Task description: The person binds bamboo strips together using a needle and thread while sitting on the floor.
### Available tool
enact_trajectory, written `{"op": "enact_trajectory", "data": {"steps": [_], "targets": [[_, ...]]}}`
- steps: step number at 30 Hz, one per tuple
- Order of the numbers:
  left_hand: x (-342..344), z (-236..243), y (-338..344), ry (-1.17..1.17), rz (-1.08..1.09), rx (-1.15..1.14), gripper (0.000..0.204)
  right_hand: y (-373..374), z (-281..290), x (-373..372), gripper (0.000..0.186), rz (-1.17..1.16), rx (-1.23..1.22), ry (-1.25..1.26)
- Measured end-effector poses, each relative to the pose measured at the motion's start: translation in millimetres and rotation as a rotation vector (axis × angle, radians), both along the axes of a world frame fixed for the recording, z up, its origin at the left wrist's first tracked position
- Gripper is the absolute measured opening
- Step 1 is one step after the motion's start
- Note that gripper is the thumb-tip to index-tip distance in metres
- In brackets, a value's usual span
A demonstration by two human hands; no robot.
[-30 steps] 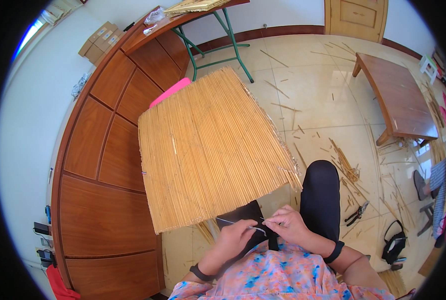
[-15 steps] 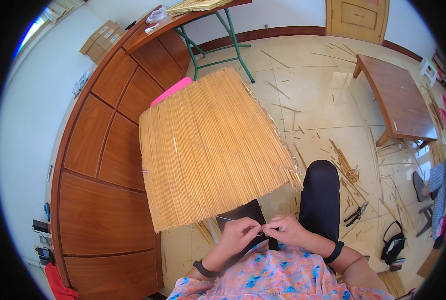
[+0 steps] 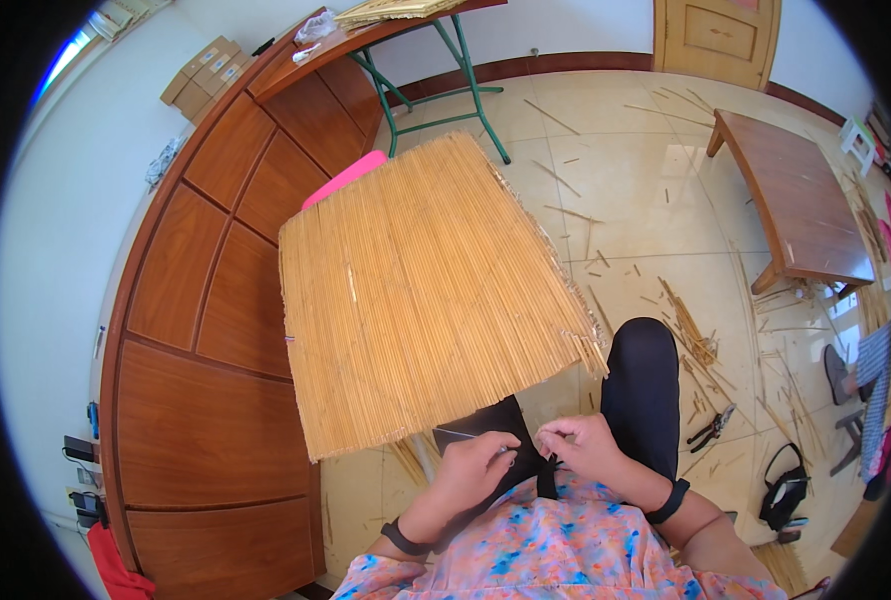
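A large mat of straw-coloured reed stalks (image 3: 426, 290) lies slanted in front of me, its near edge just beyond my hands. My left hand (image 3: 474, 468) is closed over my lap, and a thin, pale, needle-like rod (image 3: 453, 434) sticks out from it toward the left. Something small and shiny shows at its fingers. My right hand (image 3: 588, 447) sits a short way to the right, fingertips pinched together; whatever lies between them is too fine to make out. Both hands are apart from the mat.
Cut stalks (image 3: 688, 325) litter the tiled floor on the right, with pruning shears (image 3: 712, 428) and a black bag (image 3: 786, 488). A low wooden table (image 3: 801, 200) stands beyond. Wood panelling (image 3: 206, 425) runs along the left. Another person's leg (image 3: 871, 385) shows at far right.
My hands were together, fingertips meeting; now they have parted, the right one drawing slightly right and up. The mat looks almost unchanged.
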State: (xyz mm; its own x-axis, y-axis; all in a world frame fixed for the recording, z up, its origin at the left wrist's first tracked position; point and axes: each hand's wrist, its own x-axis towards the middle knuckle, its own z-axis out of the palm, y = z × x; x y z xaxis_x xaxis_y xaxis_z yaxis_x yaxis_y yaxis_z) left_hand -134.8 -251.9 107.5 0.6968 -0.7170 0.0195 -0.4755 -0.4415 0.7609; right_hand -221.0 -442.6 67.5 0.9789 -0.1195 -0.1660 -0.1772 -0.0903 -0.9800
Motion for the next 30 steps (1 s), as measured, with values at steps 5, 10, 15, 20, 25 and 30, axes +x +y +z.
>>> {"op": "enact_trajectory", "data": {"steps": [5, 10, 15, 20, 25, 30], "targets": [[-4, 3, -8, -0.085, -0.233, -0.082, 0.012, 4, -2, 6, 0.017, 0.031, 0.147, -0.082], [-6, 10, -14, -0.111, -0.288, -0.144, 0.011, 11, -27, 4, 0.013, 0.178, 0.465, -0.047], [-5, 17, -17, -0.091, -0.283, -0.262, 0.014, 9, -13, 1, 0.014, 0.254, 0.659, 0.066], [-2, 23, -15, -0.147, -0.245, -0.225, 0.021, -1, -7, -1, 0.018, 0.213, 0.592, 0.095], [-1, 27, -15, -0.139, -0.234, -0.217, 0.027, -8, -1, -2, 0.019, 0.110, 0.658, 0.081], [-1, 30, -17, -0.147, -0.279, -0.211, 0.029, -9, -12, 0, 0.022, 0.094, 0.647, -0.064]]}}
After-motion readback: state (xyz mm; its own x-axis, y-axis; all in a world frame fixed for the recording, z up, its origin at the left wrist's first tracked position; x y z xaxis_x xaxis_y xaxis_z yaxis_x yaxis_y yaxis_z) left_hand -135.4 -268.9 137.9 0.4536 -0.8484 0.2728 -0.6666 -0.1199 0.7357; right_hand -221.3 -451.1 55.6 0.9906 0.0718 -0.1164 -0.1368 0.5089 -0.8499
